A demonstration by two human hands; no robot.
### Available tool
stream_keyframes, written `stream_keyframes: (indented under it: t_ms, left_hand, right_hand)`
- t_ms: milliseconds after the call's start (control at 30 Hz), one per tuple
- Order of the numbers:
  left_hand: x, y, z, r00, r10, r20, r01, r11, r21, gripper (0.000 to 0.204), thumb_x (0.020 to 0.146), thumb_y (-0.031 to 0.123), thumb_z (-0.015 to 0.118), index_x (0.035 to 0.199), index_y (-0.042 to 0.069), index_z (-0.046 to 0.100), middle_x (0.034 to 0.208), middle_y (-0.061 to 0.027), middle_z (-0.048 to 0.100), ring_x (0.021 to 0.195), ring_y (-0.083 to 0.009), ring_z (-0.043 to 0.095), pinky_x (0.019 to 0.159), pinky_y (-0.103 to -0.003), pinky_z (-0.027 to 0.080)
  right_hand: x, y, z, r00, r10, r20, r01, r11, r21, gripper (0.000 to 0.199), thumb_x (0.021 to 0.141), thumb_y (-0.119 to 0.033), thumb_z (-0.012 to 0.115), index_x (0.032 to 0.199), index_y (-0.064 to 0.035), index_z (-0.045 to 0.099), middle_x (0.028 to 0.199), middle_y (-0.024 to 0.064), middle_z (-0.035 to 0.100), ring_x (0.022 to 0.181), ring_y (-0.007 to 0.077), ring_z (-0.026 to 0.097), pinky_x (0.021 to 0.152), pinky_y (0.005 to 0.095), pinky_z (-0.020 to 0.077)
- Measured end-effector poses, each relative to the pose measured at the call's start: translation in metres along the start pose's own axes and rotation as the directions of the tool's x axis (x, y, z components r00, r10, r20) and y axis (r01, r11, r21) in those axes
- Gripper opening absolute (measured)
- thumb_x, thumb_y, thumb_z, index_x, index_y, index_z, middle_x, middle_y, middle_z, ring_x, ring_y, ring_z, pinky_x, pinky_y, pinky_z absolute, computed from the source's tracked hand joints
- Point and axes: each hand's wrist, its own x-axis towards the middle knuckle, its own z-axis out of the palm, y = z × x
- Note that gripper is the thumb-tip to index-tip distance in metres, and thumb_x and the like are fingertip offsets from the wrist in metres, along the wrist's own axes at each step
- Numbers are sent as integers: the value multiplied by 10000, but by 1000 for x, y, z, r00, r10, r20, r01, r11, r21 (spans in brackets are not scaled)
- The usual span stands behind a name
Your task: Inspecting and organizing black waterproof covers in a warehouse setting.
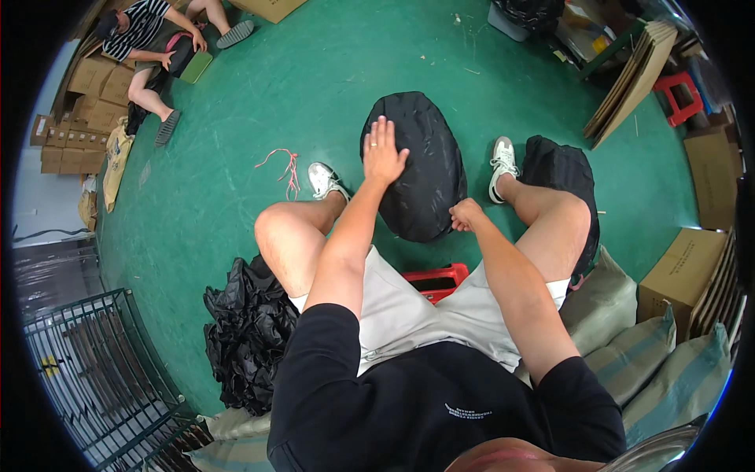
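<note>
Centrally, a black bag is seen lying on the green floor between the person's feet, just ahead of a red stool on which the person is seated. The left hand is laid flat on the bag's upper left side — fingers spread and released, nothing gripped. The right hand is placed at the bag's lower right edge, fingers curled in a clench; whether fabric is pinched inside cannot be told. The bag is domed and rounded, its surface slightly wrinkled.

White shoes are worn — the left shoe just beside the bag's left edge, the right shoe just beside its right edge. A second black bag is found behind the right leg, partly hidden by it. A heap of crumpled black plastic is piled at the left thigh. A pink string is left on the floor near the left shoe.

Grey-green sacks are stacked at lower right, with cardboard boxes beside them. Flat cardboard sheets are leaned at upper right, near a small red stool. A green wire cage is seen at lower left. Another person in a striped top is seated on the floor at upper left, well apart, by stacked boxes.
</note>
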Motion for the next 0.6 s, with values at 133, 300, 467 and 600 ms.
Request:
stream_keyframes:
  t_ms: [133, 300, 467, 600]
  left_hand:
    - [-19, -23, 28, 750, -522, 406, 633, 745, -211, 780, 938, 538, 396, 1519, 135, 69, 1473, -217, 335, 1316, -377, 390, 1075, -474, 325]
    - [-75, -21, 52, 565, -657, 499, 823, 491, -286, 774, 952, 616, 211, 1489, 60, 179, 1313, -300, 494, 1229, -437, 473, 1054, -478, 352]
    - [-81, 49, -1, 471, -821, 323, 871, 376, -316, 859, 844, 384, 666, 1470, 31, 194, 1387, -239, 421, 1246, -362, 474, 1043, -466, 372]
    - [-63, 72, -150, 910, -415, 13, 10, -10, -1000, 314, 844, 95, 693, 1118, 1, 574, 1073, -120, 605, 985, -171, 572, 884, -284, 446]
  right_hand:
    - [-6, -4, -1, 999, 34, -10, -34, 999, 5, 261, 903, -257, 556, 753, -52, 615, 620, 83, 652, 473, 181, 587, 416, 316, 422]
    - [-21, -29, 2, 1000, 1, -17, -4, 990, -141, 191, 817, -148, 531, 778, -14, 661, 672, 98, 683, 560, 199, 646, 516, 343, 497]
    - [-67, -58, -11, 982, -168, -90, 91, 827, -555, 186, 781, -158, 595, 769, 14, 667, 639, 117, 667, 557, 229, 658, 570, 359, 534]
    - [-168, -103, -56, 454, -891, 7, 852, 432, -296, 180, 823, -196, 659, 861, -20, 667, 724, 126, 643, 673, 183, 630, 613, 323, 493]
